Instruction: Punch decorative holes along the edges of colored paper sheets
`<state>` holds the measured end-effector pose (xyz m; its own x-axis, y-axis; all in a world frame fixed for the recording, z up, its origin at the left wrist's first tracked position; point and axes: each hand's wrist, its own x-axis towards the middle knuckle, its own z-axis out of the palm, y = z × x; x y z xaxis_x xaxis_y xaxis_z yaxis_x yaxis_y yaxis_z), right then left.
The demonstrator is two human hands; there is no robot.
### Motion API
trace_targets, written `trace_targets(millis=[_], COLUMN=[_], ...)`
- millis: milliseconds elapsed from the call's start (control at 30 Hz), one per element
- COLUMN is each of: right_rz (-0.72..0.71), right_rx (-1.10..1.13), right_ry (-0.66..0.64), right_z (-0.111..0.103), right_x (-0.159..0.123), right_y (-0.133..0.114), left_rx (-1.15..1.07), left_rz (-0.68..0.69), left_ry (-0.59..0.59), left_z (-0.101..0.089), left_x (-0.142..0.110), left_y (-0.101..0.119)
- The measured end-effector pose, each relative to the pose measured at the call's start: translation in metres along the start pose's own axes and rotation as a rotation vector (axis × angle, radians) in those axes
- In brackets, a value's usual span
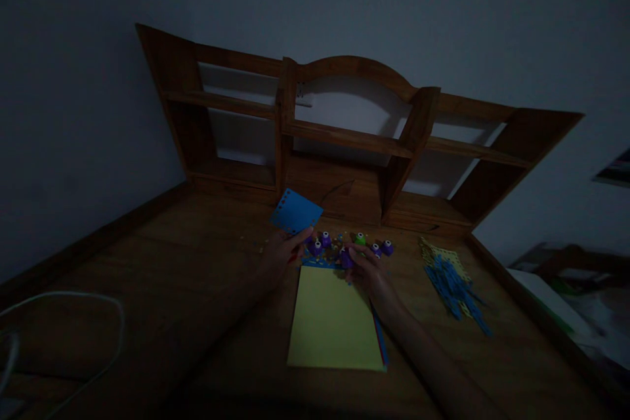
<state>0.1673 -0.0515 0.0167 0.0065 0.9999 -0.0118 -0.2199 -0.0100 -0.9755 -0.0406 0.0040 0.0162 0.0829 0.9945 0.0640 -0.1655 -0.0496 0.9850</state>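
The right hand (368, 269) grips a purple punch (346, 258) by the far edge of the yellow paper (335, 321); a level, steady hold suits it best; the left hand (281, 252) curls near the blue sheet (298, 210), its grip too dark to tell.
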Motion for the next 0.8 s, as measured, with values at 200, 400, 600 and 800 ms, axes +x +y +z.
trace_targets(millis=[200,400,600,800], right_rz=[0.017,0.011,-0.023,-0.154], right_rx=[-0.016,-0.030,-0.075,-0.242], right_ry=[0.001,0.014,-0.003,0.042], right_z=[-0.0004,-0.0005,0.0033,0.0063], right_x=[0.0033,0.0040,0.0003,0.0001], right_y=[0.0026,0.0040,-0.0006,0.0026], left_rx=[0.062,0.114,0.141,0.120], left_rz=[0.018,0.038,0.064,0.056], left_ry=[0.037,0.023,0.081,0.137], left_z=[0.0011,-0.0002,-0.0037,-0.0058], left_x=[-0.0015,-0.0034,-0.0027,0.0002], left_y=[0.0045,0.0079,0.0099,0.0079])
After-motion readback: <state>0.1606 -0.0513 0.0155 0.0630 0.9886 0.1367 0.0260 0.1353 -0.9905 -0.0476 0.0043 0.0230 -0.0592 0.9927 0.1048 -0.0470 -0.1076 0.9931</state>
